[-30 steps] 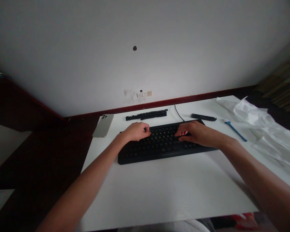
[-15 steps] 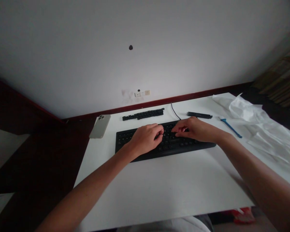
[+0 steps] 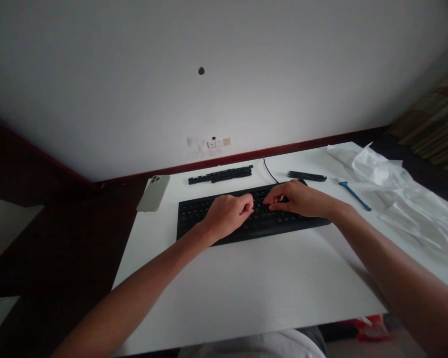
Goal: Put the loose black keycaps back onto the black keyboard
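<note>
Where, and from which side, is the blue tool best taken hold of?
Probably mid-shaft, pinched from above, coming from the left: the blue tool lies flat, long and thin; the white sheet spreads to its right, and the right hand is nearer.

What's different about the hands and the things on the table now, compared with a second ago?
The left hand has moved right across the keyboard and slightly toward the person, ending close to the right hand. Whether either hand picked up or released a key is hidden. The right hand, phone, row of black keys and blue tool stayed about where they were.
</note>
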Demonstrator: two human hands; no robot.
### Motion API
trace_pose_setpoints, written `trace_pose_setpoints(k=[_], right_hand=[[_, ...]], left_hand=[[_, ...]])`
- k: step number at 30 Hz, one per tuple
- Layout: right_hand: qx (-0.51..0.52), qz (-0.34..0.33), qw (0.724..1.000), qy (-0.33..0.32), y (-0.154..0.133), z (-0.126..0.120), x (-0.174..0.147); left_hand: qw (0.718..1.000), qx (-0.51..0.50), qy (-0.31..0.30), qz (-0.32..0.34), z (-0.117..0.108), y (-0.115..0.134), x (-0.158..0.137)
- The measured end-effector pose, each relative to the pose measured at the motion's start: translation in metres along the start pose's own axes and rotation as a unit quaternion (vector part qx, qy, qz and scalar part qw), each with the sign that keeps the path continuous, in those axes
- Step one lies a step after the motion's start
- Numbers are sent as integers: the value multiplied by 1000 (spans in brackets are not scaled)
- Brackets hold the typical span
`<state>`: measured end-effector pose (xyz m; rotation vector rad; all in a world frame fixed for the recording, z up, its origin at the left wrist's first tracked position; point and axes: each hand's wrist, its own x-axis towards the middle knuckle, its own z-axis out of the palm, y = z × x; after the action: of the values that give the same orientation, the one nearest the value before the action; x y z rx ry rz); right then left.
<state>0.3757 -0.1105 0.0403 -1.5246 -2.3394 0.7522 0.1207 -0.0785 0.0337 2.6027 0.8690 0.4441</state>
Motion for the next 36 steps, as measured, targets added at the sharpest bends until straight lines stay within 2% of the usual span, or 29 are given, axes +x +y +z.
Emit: trace_pose_setpoints(k=[8,16,20,25,36], right_hand=[[-6,-10,1000,0,-3,1,-1],[-7,-20,1000,3,1,7,2],[19,-1,1000,7,1,10,3],[29,31,999,3,-1,11,6],[-63,109,991,-55,-8,-1,19]], left_hand=[[1000,3,-17,5,7,0,-2],[995,16,6,101,11,7,-5],[990,17,0,139,15,14,-7],[987,67,-19,146,20,20,-10],[979,149,-22,137,17,33,-19]])
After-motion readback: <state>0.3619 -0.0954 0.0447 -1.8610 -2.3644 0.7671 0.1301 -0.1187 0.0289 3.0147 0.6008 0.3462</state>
